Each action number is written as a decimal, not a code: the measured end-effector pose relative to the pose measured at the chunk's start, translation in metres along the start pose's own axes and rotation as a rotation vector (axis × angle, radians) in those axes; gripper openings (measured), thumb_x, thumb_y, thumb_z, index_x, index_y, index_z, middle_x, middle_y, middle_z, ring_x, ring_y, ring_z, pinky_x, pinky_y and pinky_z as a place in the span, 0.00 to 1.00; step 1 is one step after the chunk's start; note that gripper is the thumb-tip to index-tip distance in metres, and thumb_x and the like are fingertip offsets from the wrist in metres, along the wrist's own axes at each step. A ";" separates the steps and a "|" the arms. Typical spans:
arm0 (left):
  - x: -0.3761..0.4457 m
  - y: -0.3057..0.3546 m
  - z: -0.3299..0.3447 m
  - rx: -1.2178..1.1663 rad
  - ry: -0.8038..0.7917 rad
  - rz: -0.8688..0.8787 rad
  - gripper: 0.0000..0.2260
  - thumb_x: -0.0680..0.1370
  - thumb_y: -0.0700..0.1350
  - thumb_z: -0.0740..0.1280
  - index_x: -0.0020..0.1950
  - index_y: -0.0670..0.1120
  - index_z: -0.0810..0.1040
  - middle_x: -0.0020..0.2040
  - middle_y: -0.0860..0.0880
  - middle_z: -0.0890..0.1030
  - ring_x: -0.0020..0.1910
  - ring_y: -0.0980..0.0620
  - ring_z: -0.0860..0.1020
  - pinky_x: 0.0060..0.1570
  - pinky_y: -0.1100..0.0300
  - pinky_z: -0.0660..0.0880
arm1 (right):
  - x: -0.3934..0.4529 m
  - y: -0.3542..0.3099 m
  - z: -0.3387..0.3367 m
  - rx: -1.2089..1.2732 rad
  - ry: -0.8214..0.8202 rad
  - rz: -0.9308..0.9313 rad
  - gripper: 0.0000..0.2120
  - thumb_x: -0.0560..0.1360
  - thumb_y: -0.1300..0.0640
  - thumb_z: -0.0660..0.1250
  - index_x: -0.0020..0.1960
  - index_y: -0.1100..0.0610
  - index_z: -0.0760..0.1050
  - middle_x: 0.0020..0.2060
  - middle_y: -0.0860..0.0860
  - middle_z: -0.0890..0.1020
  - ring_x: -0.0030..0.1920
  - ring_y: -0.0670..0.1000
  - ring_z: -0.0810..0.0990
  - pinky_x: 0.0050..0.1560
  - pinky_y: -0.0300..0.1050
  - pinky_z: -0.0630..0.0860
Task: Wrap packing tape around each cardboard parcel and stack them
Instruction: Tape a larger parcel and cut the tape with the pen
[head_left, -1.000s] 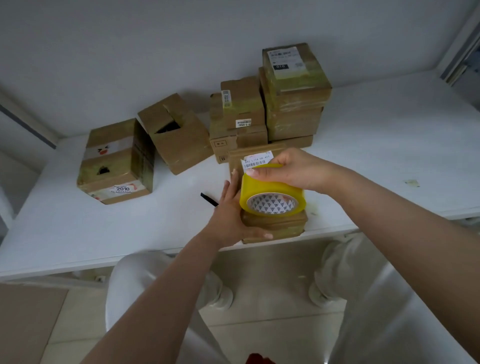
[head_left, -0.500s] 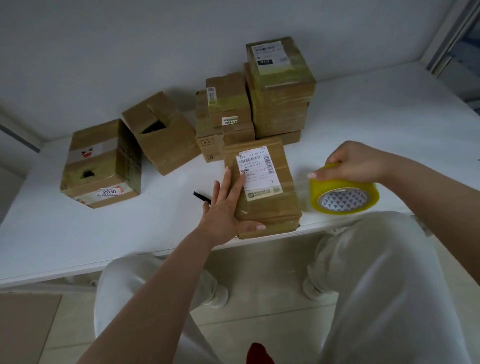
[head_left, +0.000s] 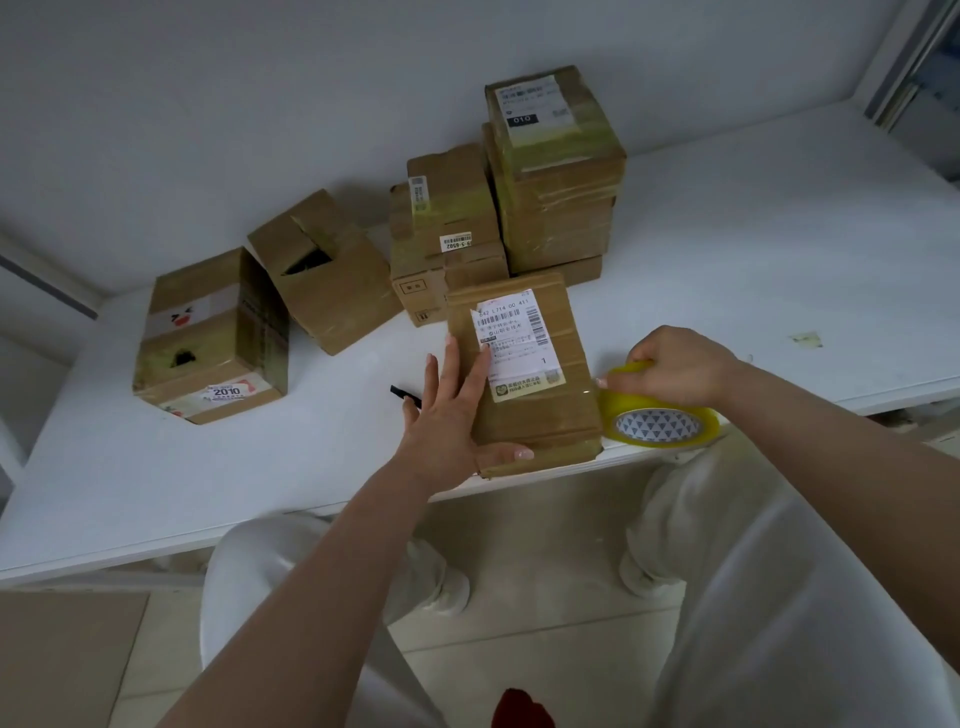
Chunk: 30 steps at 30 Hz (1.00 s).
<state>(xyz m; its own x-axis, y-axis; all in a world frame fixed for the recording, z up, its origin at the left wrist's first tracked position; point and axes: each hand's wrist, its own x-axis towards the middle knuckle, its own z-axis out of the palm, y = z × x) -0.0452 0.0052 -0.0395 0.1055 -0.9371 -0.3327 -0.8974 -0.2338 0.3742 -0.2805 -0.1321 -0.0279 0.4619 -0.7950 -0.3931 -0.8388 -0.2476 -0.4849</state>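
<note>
Since half a second ago the tape roll (head_left: 658, 415) has come back in toward the parcel (head_left: 540, 410), now just beside its right edge at the front rim of the counter (head_left: 779, 249); before it sat further right. Right hand (head_left: 678, 366) grips the roll from above, fingers curled over the yellow band. A clear strip of tape runs from the roll onto the parcel top, below the shipping label (head_left: 514, 348). Left hand (head_left: 449, 410) stays flat on the parcel's left side, fingers straight and pressing down, thumb hooked along the near edge. Parcel lies flat, label up, near edge about level with the counter edge.

Behind it: tall stack of taped boxes (head_left: 558, 176) at back, a shorter stack (head_left: 449, 234) touching its left side. Open-flap box (head_left: 324, 270) tilted, left of those. Box marked 2010 (head_left: 213, 338) further left, apart from the rest. Small black object (head_left: 405, 395) on the counter just left of the left hand, can't tell what it is. White trousers and pale floor below the counter edge.
</note>
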 end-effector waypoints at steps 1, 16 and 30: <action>-0.002 0.007 -0.001 0.046 0.020 -0.009 0.56 0.62 0.74 0.65 0.76 0.59 0.31 0.75 0.53 0.25 0.75 0.44 0.29 0.73 0.32 0.41 | -0.001 0.000 0.001 -0.003 0.012 -0.003 0.22 0.71 0.33 0.67 0.40 0.53 0.81 0.38 0.50 0.81 0.40 0.49 0.80 0.41 0.45 0.74; 0.002 0.029 0.012 -0.191 0.254 -0.023 0.58 0.52 0.82 0.61 0.78 0.63 0.47 0.78 0.58 0.34 0.78 0.51 0.36 0.73 0.35 0.54 | -0.018 -0.037 -0.027 0.220 -0.110 -0.086 0.21 0.75 0.47 0.69 0.41 0.67 0.79 0.34 0.58 0.73 0.37 0.54 0.73 0.41 0.46 0.68; -0.031 -0.004 0.003 -0.929 0.094 0.263 0.43 0.71 0.60 0.71 0.76 0.56 0.48 0.73 0.63 0.58 0.68 0.74 0.63 0.59 0.74 0.67 | -0.046 -0.147 -0.087 0.015 -0.323 -0.363 0.19 0.70 0.52 0.76 0.61 0.50 0.79 0.44 0.38 0.79 0.41 0.38 0.79 0.41 0.35 0.73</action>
<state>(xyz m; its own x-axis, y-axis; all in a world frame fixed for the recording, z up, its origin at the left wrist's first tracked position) -0.0464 0.0361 -0.0327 0.0197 -0.9962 -0.0847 -0.2049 -0.0870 0.9749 -0.2039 -0.1073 0.1292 0.7920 -0.4451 -0.4178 -0.6035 -0.4676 -0.6459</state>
